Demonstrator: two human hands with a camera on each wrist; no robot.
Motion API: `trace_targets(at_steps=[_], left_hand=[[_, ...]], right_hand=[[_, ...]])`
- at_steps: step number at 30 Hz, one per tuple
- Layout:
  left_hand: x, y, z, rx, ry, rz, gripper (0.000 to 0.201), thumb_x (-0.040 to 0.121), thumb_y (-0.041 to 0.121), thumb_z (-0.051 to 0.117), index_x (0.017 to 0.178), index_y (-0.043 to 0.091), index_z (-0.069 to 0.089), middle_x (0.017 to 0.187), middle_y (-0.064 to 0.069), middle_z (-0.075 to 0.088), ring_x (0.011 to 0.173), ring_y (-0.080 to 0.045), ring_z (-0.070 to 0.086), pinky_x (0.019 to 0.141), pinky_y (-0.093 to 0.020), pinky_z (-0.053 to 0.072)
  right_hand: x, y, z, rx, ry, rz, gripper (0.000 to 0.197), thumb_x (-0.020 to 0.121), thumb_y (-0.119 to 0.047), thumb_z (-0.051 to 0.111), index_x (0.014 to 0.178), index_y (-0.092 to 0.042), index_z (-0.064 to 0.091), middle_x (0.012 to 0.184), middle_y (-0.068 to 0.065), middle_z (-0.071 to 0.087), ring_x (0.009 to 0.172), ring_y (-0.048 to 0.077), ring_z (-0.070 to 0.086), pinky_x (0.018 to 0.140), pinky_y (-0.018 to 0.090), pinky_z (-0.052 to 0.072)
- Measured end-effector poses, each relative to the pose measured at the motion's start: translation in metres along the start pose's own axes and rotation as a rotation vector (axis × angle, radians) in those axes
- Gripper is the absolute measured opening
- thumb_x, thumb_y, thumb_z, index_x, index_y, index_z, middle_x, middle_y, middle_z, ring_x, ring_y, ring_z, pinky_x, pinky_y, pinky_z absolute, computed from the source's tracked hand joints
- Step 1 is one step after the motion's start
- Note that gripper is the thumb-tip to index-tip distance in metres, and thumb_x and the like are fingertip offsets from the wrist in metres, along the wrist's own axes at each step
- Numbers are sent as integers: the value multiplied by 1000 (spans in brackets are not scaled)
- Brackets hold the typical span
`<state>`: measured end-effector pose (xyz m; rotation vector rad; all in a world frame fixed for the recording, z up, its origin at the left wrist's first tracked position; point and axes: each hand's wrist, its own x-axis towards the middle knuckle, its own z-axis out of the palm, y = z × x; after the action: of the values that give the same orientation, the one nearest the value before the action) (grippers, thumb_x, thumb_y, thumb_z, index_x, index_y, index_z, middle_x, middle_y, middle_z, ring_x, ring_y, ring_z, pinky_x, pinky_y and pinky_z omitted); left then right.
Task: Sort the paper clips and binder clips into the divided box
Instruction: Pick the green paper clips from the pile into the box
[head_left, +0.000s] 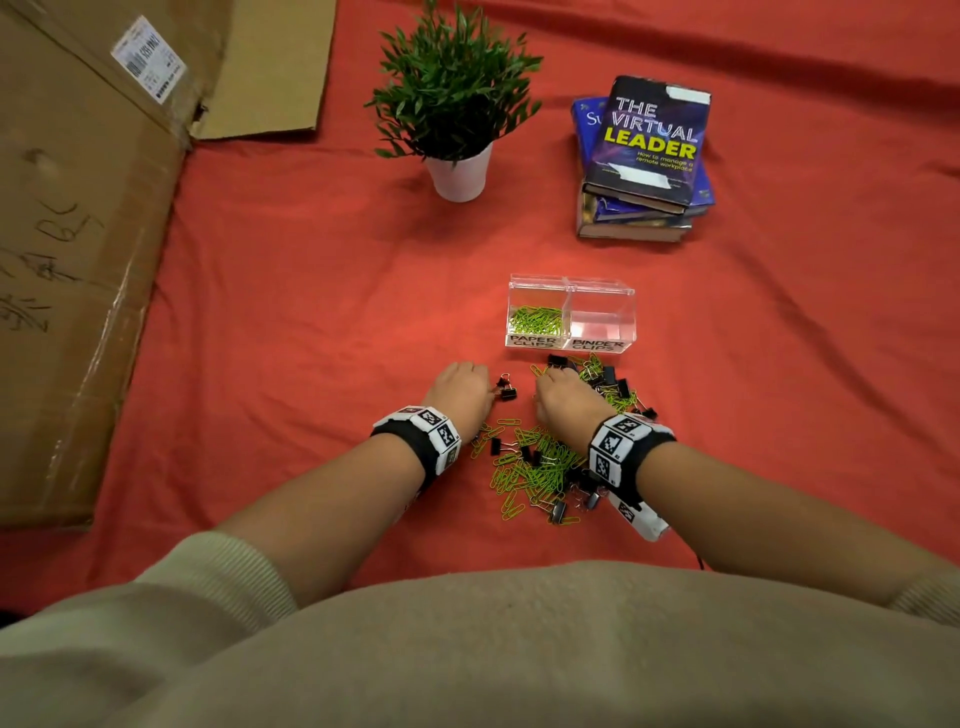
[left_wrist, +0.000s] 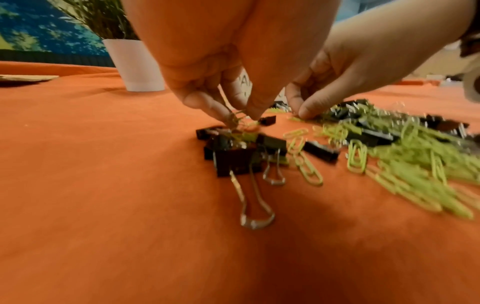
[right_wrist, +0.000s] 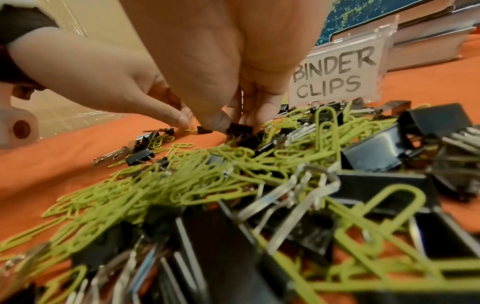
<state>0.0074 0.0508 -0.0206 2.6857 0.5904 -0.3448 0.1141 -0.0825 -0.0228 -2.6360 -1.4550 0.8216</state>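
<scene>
The clear divided box stands ahead of my hands. Its left half, labelled PAPER CLIPS, holds green paper clips; the half with the BINDER CLIPS label looks empty. A mixed pile of green paper clips and black binder clips lies in front of it. My left hand pinches a few green paper clips just above a small cluster of binder clips. My right hand reaches down at the pile's far edge, thumb and fingers curled round a small black binder clip.
A potted plant and a stack of books stand beyond the box. Flattened cardboard covers the left side. A red cloth covers the surface.
</scene>
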Motion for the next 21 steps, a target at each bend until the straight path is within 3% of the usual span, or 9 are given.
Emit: trace_targets(at_steps=[5,10,14,17,21], left_hand=[[3,-2,-13,-316,-5,-130,10,89,17,60,98,11,58,94,-10,65,88,-27,59,77,-34,45],[3,-8,-18,-557,-47,-230,19,86,17,67,103,13,60,72,6,53,71,-14,52,67,-28,44],[1,-9,-21,-583,-54,-226,21,87,19,65,107,15,58,70,8,51,64,-9,49,60,-24,41],[-1,-9,-24,-629,-54,-230,17,92,17,57,109,13,59,70,6,53,63,-10,52,57,-22,42],[-4,-17,-25,-687,-80,-290,13,96,15,47,92,18,59,77,-3,61,63,-15,53,57,-26,42]], right_hand=[[-2,6,-4,128,56,23,22,91,-15,47,108,-3,54,110,13,58,104,26,53,89,33,46],[-5,4,-1,126,73,82,19,90,-19,55,101,-3,58,104,11,59,97,24,58,83,30,48],[-3,-2,-4,90,16,88,21,88,-13,51,103,-1,60,104,14,61,96,27,59,87,34,52],[-5,-1,-10,155,21,135,16,88,-17,50,93,-5,59,89,11,64,80,25,62,74,36,56],[-4,11,-21,528,163,266,7,87,-12,51,85,-14,58,78,3,63,65,17,58,59,28,53]])
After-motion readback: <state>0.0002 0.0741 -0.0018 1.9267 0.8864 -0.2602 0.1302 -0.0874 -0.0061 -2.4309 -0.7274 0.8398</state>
